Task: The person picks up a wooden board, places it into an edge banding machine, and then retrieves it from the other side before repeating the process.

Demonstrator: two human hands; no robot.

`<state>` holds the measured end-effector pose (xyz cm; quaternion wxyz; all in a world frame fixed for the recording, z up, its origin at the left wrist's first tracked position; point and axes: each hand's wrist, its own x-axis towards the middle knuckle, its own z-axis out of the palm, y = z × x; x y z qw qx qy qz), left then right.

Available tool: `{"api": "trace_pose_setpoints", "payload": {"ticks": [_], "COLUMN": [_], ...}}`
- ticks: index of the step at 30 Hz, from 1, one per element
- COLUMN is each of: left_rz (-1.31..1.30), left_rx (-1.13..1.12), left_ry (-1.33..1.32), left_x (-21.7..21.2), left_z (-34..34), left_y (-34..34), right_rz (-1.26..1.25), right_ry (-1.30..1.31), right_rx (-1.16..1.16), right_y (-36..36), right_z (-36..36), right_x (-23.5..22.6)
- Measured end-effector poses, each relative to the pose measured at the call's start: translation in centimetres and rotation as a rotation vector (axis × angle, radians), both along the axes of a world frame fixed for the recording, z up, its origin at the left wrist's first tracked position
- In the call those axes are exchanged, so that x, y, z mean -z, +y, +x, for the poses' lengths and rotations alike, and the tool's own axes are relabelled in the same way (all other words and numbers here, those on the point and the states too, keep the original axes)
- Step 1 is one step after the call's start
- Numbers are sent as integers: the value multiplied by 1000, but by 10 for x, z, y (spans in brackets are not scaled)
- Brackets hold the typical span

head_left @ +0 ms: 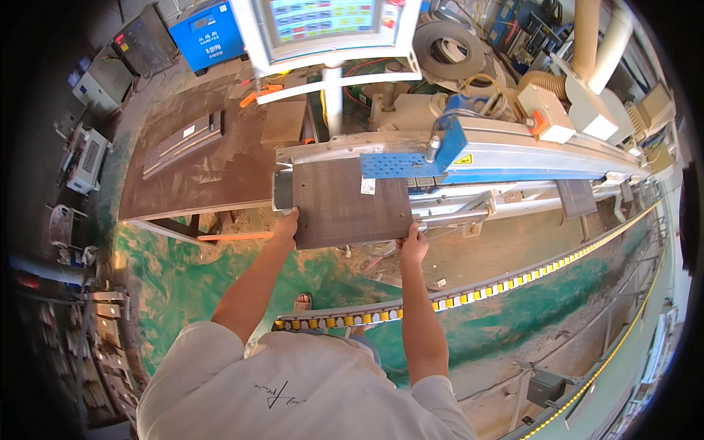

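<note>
A flat dark brown board with a small white label lies level in front of me, its far edge under the blue perforated plate of a long machine. My left hand is closed around the board's near left corner. At the near right corner my right hand grips the edge, thumb on top and fingers partly hidden beneath. Both arms reach forward from my body.
A brown table with narrow dark panels stands at left. A control screen on a post rises ahead. A roller rail with yellow wheels curves across the right. Another dark board sits farther down the machine.
</note>
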<state>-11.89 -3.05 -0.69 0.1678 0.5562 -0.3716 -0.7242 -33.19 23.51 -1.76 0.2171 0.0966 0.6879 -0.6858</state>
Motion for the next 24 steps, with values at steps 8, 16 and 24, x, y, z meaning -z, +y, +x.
{"api": "trace_pose_setpoints", "payload": {"ticks": [8,16,24], "left_rz": [-19,-81,-307], "left_rx": [0,-68,212], "left_ry": [-107,-170,-282], "left_x": [-3,-4,-15], "left_z": [-86,-162,-237], "left_y": [63,104,165], "right_rz": [54,78,-126], "right_ry": [106,9,104], "right_rx": [32,52,216], "right_y": [58,100,234], "right_z": [-88,-159,13], "right_x": [-4,-10,-52]}}
